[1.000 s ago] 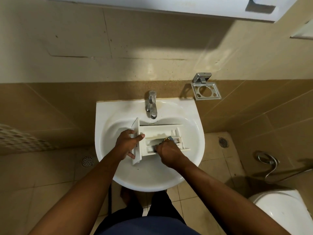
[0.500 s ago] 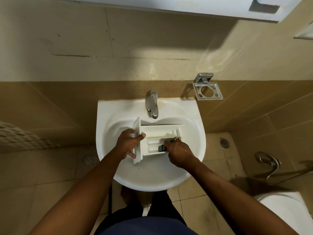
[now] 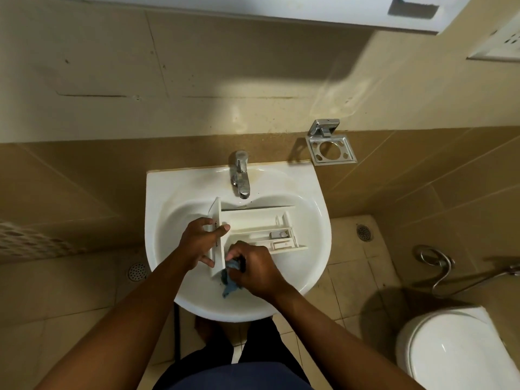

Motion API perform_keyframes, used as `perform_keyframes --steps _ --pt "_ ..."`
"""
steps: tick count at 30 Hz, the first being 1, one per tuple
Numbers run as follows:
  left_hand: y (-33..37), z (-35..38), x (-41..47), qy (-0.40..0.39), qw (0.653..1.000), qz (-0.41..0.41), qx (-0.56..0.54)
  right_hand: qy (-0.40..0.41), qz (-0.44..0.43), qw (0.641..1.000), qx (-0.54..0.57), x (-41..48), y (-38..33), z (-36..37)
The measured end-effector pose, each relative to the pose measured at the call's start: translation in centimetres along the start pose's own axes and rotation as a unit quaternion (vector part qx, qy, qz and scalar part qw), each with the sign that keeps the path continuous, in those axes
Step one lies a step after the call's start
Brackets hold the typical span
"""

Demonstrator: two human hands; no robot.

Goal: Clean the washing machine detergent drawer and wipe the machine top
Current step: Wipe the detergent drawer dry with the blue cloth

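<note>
bare forearms, navy top, dark trousers

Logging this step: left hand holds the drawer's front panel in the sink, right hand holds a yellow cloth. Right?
One slip: in the head view the right hand grips a blue cloth, not a yellow one. The rest stands.

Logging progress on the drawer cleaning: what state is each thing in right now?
detergent drawer: lying in the sink, open side up
left hand: grips the drawer's front panel
right hand: grips the blue cloth
blue cloth: bunched, at the drawer's near corner
tap: no water running
toilet lid: down
</note>
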State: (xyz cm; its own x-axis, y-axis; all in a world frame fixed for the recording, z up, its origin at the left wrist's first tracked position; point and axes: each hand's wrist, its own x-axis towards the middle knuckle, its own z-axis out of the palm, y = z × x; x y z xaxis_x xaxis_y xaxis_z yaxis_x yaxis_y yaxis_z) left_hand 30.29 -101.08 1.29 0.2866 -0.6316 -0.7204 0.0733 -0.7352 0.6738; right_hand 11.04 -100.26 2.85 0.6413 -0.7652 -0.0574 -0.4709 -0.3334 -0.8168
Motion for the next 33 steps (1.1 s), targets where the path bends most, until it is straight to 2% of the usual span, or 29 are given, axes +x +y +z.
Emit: perform_keyframes --steps 2,6,11,14,18,20,22,26,28,33 --pt "0.0 0.0 0.1 -0.004 1.000 0.001 0.002 -0.023 0.017 0.999 -0.031 0.2 1.4 -1.1" --pt "-0.3 -0.1 0.4 -0.004 1.000 0.000 -0.003 -0.002 0.130 0.988 -0.083 0.6 5.2 -5.4" --pt "-0.4 -0.1 0.5 -0.007 1.000 0.001 -0.005 -0.056 0.252 0.938 -0.232 2.2 6.1 -9.0" --pt "-0.5 -0.2 0.4 -0.007 1.000 0.001 -0.007 -0.002 0.289 0.909 -0.299 3.3 6.1 -11.2" --pt "-0.4 -0.2 0.3 -0.005 1.000 -0.001 -0.009 0.129 0.247 0.927 -0.252 5.4 5.7 -13.7" --pt "-0.3 -0.1 0.3 -0.004 1.000 -0.001 -0.004 0.139 0.221 0.937 -0.232 6.3 5.1 -13.5" --pt "-0.2 0.0 0.3 -0.001 1.000 -0.001 0.003 0.103 0.207 0.943 -0.239 6.6 4.9 -12.3" --pt "-0.1 0.0 0.2 0.002 1.000 -0.003 0.009 -0.012 0.226 0.934 -0.278 6.2 6.1 -9.2" --pt "-0.1 0.0 0.3 0.005 1.000 -0.004 0.007 -0.038 0.242 0.935 -0.257 6.5 6.0 -8.8" --pt "-0.2 0.1 0.4 0.008 1.000 -0.001 0.014 -0.052 0.246 0.919 -0.305 7.9 5.4 -7.7"
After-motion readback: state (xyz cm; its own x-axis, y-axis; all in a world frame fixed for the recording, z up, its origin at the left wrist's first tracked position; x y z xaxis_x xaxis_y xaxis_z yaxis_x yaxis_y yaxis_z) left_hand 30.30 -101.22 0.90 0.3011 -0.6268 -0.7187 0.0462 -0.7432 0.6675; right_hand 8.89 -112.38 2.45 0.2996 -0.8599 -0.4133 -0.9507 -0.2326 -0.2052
